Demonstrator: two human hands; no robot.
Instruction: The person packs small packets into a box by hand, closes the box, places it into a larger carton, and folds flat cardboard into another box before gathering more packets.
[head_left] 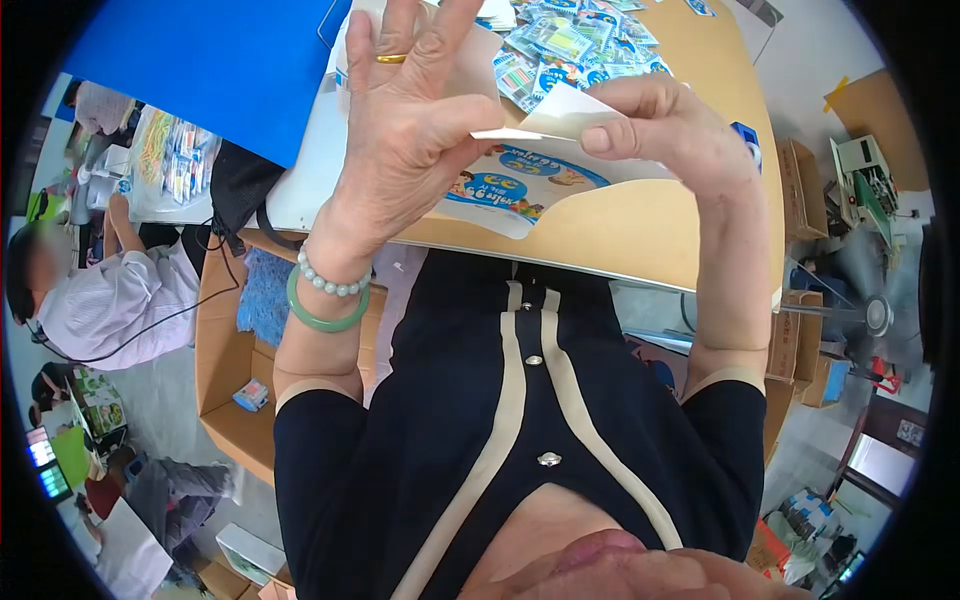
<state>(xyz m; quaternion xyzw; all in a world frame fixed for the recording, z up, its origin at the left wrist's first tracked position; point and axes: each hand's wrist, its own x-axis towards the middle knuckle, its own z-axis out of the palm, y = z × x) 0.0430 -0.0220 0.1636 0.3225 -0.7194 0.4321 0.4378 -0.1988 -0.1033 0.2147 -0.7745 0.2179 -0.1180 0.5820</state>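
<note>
A thin white cardboard carton with blue printed panels (500, 185) is between my hands, above the near edge of the table. My left hand (405, 130) has its thumb pressed at the carton's upper edge, while the other fingers stretch upward along a white flap (475, 65). At the opposite end, my right hand (685, 135) pinches a raised white flap between thumb and fingers. Just beyond the carton lies a pile of small blue-and-white printed packets (570, 45). Whether anything is inside the carton is hidden.
The wooden table (620, 230) bears a large blue board (200, 60) at the left. An open cardboard box (225, 380) stands beside me on the floor. A seated person (130, 300) is at the left, near a clear bag of goods (175, 165). A fan (875, 315) stands right.
</note>
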